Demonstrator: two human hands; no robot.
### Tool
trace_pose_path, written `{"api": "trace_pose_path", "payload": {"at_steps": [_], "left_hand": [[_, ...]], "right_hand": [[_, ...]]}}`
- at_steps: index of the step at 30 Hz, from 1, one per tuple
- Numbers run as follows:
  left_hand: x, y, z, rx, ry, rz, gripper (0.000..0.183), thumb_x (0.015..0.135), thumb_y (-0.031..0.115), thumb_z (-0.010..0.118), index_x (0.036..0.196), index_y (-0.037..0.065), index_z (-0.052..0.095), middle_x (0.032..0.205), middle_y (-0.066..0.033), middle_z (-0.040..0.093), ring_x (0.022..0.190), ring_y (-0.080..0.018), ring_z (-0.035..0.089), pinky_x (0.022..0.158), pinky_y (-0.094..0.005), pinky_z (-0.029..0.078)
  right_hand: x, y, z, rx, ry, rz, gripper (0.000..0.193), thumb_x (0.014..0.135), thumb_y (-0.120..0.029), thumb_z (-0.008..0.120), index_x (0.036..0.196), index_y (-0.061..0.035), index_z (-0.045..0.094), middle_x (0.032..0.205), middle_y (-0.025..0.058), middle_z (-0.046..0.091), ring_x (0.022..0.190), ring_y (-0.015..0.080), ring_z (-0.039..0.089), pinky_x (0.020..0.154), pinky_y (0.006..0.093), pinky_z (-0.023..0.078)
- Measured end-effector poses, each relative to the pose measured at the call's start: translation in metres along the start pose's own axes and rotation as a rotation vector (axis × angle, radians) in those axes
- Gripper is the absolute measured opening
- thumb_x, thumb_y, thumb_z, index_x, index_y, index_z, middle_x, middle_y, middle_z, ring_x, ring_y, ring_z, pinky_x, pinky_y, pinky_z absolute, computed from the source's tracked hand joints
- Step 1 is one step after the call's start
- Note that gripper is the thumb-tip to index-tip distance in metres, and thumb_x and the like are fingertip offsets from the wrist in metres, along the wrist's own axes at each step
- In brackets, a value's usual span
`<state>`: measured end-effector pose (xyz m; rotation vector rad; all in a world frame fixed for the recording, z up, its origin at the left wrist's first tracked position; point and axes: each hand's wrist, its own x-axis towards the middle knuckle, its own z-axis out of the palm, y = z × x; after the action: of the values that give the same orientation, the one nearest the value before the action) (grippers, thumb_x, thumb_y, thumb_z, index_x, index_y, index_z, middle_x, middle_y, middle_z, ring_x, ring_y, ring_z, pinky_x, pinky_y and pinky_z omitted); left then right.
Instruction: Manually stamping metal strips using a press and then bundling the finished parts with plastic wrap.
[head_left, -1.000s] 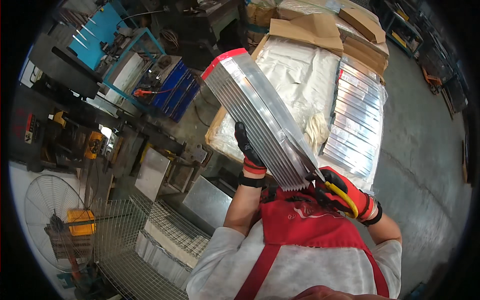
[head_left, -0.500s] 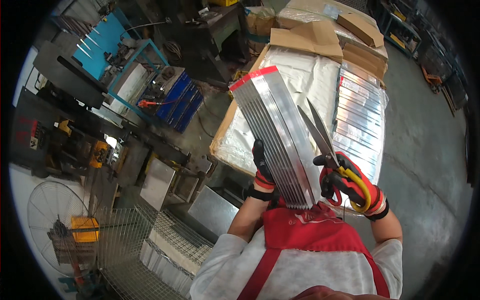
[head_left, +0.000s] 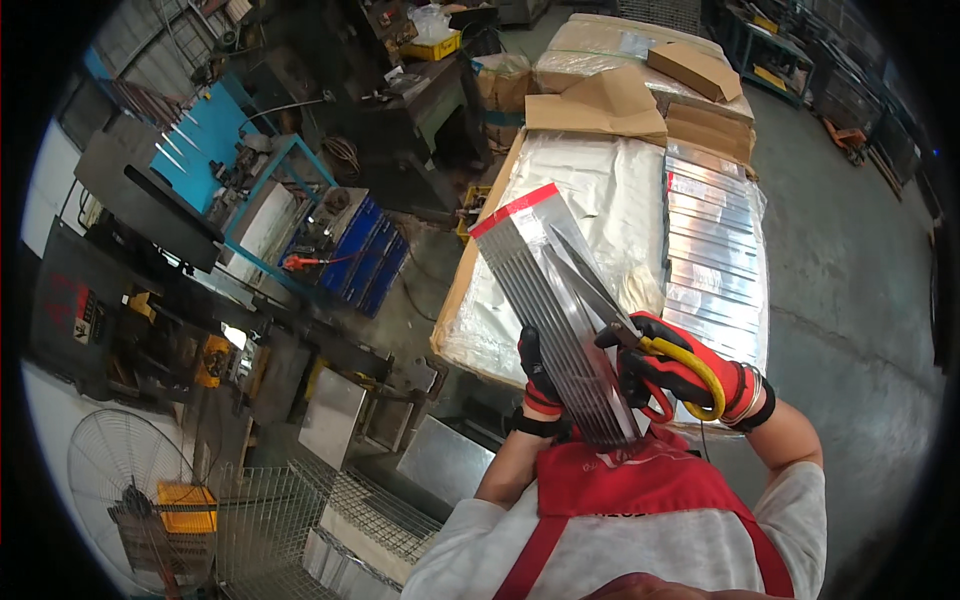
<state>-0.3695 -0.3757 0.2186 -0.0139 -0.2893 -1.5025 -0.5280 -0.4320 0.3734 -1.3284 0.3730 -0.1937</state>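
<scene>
A wrapped bundle of long shiny metal strips (head_left: 545, 290), with red tape across its far end, is held up in front of my chest. My left hand (head_left: 538, 375), in a black and red glove, grips the bundle's near end from the left. My right hand (head_left: 672, 372), also gloved, holds yellow-handled scissors (head_left: 612, 318) whose blades lie along the bundle's right side, pointing toward the taped end. I wear a red apron over a white shirt.
Ahead stands a pallet (head_left: 610, 200) covered in clear plastic, with more stacked metal strips (head_left: 715, 250) on its right and cardboard sheets (head_left: 610, 100) beyond. Blue machinery (head_left: 250, 190) and bins are to the left. A wire cage (head_left: 330, 530) and a floor fan (head_left: 140, 490) sit at lower left.
The bundle has swung from leaning left to more upright and nearer my chest. My right hand with the scissors has come up, and the blades now lie against the bundle.
</scene>
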Motion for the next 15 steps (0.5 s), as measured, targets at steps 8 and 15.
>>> {"api": "trace_pose_path", "payload": {"at_steps": [8, 15], "left_hand": [[0.002, 0.004, 0.009, -0.272, -0.245, 0.019, 0.077, 0.070, 0.057, 0.042, 0.126, 0.008, 0.027, 0.122, -0.0186, 0.036, 0.109, -0.0360, 0.038, 0.089, -0.0493, 0.032], [-0.003, 0.004, 0.013, -0.010, -0.111, -0.073, 0.086, 0.066, 0.065, 0.040, 0.126, 0.003, 0.026, 0.114, -0.0231, 0.040, 0.100, -0.0343, 0.045, 0.082, -0.0459, 0.038]], "right_hand": [[-0.005, 0.008, 0.012, 0.060, -0.008, 0.008, 0.033, 0.084, -0.017, 0.049, 0.112, -0.0027, 0.041, 0.093, 0.0048, 0.052, 0.073, 0.0094, 0.052, 0.064, 0.0232, 0.044], [0.004, 0.003, 0.014, -0.021, 0.055, 0.040, 0.034, 0.083, -0.019, 0.049, 0.112, -0.0025, 0.041, 0.086, 0.0040, 0.050, 0.067, 0.0090, 0.052, 0.060, 0.0237, 0.045]]}}
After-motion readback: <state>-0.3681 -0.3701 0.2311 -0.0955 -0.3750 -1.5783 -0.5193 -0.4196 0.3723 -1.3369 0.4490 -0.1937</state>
